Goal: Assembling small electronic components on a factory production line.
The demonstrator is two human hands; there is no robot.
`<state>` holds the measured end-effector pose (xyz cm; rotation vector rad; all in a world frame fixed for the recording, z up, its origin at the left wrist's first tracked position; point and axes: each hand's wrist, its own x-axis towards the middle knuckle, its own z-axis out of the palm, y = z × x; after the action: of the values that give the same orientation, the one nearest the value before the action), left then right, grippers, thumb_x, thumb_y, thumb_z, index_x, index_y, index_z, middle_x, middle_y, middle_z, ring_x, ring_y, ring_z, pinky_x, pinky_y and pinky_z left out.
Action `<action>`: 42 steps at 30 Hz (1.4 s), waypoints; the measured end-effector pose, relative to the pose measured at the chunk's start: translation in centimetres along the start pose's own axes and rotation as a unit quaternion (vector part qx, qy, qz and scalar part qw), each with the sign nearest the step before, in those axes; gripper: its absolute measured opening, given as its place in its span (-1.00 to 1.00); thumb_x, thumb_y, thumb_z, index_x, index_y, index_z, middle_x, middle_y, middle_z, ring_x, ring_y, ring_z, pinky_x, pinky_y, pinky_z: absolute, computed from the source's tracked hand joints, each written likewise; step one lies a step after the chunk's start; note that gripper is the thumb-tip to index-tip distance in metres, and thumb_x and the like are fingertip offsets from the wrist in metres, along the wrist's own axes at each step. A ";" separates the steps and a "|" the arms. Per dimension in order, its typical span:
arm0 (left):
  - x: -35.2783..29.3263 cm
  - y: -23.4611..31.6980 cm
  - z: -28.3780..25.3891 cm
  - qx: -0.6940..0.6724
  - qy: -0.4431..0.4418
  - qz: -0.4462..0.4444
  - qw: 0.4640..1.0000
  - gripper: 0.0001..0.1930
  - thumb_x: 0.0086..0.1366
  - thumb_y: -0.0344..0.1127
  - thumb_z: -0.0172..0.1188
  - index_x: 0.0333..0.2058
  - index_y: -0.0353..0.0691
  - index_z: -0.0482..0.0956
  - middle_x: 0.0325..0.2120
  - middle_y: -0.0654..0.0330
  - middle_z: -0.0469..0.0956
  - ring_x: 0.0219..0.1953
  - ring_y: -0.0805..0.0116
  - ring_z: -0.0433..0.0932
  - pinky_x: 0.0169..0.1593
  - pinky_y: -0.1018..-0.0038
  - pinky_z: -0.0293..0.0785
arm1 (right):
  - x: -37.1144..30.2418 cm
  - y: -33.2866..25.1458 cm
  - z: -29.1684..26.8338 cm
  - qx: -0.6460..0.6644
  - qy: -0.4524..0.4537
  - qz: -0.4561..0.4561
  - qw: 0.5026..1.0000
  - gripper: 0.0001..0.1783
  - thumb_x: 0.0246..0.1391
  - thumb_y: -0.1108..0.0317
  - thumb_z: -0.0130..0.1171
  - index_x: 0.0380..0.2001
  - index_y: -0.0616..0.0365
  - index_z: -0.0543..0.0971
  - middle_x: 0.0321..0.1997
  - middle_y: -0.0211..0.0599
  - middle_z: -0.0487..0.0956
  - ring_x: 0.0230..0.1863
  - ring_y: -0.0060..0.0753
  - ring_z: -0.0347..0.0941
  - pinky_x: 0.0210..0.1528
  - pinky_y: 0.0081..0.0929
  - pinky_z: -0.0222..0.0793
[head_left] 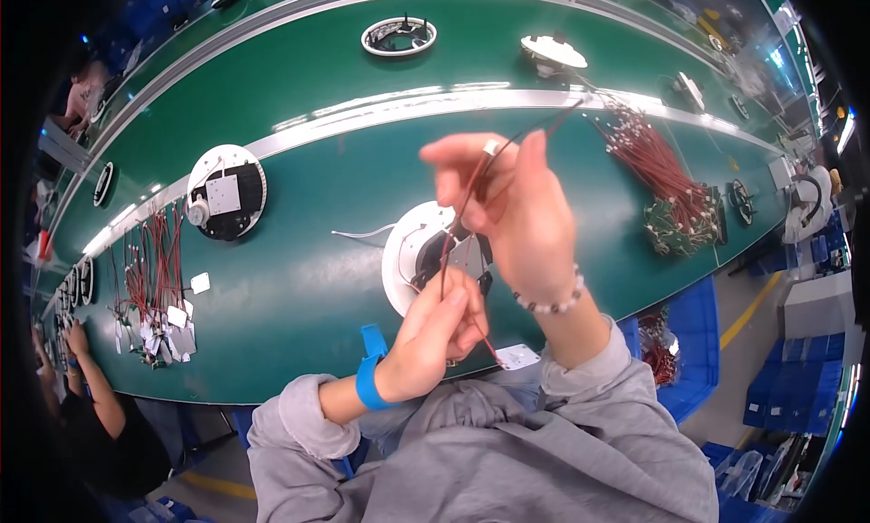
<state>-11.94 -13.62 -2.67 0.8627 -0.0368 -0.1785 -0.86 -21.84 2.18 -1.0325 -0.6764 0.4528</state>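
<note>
My left hand (430, 328), a blue band at its wrist, pinches a thin red-and-black wire lead (446, 258). Below that hand, the lead runs down to a small white board (518, 357) at the table's near edge. My right hand (517, 206), wearing a beaded bracelet, is raised higher with its fingers partly curled around the same lead. A small white connector shows at its fingers, and the wire's dark upper part arcs off to the right. Under both hands lies a round white housing (399, 262) with a black middle, partly hidden; a pale cable sticks out to its left.
Another round housing (254, 165) and a pile of wired boards (163, 296) lie left. To the right is a big bundle of red wires (652, 156). White-rimmed parts, including a ring (399, 36), sit on the far green strip. A blue bin (693, 342) stands right; a co-worker (100, 414) is left.
</note>
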 end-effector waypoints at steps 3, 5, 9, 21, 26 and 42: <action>0.2 0.0 0.3 0.013 -0.023 -0.029 0.999 -0.73 0.29 -0.14 -0.34 -0.37 -0.22 0.22 -0.66 0.30 0.25 -0.70 0.68 0.04 -0.67 0.74 -0.06 | -0.5 -0.3 2.0 -0.204 -0.011 -0.052 0.978 -0.45 0.16 0.05 -0.41 -0.36 0.29 0.46 -0.52 -0.42 0.40 -0.60 -0.71 0.10 -0.50 -0.78 0.04; 0.2 0.3 -0.1 0.037 -0.038 -0.066 0.996 -0.65 0.29 -0.07 -0.38 -0.36 -0.24 0.24 -0.66 0.29 0.27 -0.70 0.66 0.13 -0.66 0.73 0.03 | -0.6 0.1 2.1 -0.194 -0.023 -0.070 0.978 -0.53 0.17 0.13 -0.36 -0.54 0.25 0.42 -0.56 -0.39 0.38 -0.59 -0.68 0.14 -0.48 -0.75 0.08; -0.4 1.3 0.7 0.147 -0.034 -0.127 0.980 -0.77 0.23 -0.21 -0.14 -0.37 -0.30 0.29 -0.63 0.24 0.37 -0.61 0.52 0.38 -0.53 0.64 0.34 | -1.8 -1.0 1.1 -0.113 -0.089 0.064 0.987 -0.54 0.17 0.15 -0.36 -0.73 0.15 0.25 -0.70 -0.38 0.30 -0.62 -0.67 0.15 -0.53 -0.71 0.09; -0.7 7.1 0.2 0.518 0.154 0.289 0.790 -0.81 0.00 -0.57 0.13 -0.33 -0.37 0.48 -0.52 0.15 0.51 -0.55 0.53 0.49 -0.52 0.65 0.39 | -2.5 -1.5 0.0 -0.353 -0.136 0.067 0.923 -0.78 0.03 0.44 -0.12 -0.56 0.30 0.48 -0.58 -0.22 0.47 -0.56 -0.45 0.38 -0.49 -0.58 0.27; -0.4 7.3 -0.3 0.458 0.145 0.238 0.844 -0.85 0.00 -0.57 0.13 -0.37 -0.39 0.48 -0.55 0.15 0.51 -0.53 0.51 0.51 -0.51 0.66 0.42 | -2.6 -1.4 -0.2 -0.341 -0.093 -0.054 0.934 -0.91 -0.11 0.55 0.03 -0.48 0.32 0.51 -0.60 -0.24 0.46 -0.61 -0.50 0.34 -0.57 -0.62 0.19; 4.8 4.7 -10.8 0.349 0.004 0.187 0.918 -0.54 0.26 -0.08 -0.30 -0.11 -0.38 0.28 -0.20 0.03 0.40 -0.08 0.28 0.33 0.09 0.39 0.09 | -1.4 2.7 -2.0 -0.470 0.005 -0.102 0.877 -0.91 -0.05 0.53 -0.03 -0.56 0.29 0.45 -0.66 -0.28 0.45 -0.65 -0.55 0.37 -0.62 -0.61 0.21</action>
<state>-5.38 -3.35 -6.36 1.5490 -0.2695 0.2167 -0.54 -22.75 -1.33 -1.8503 -1.0178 -0.1126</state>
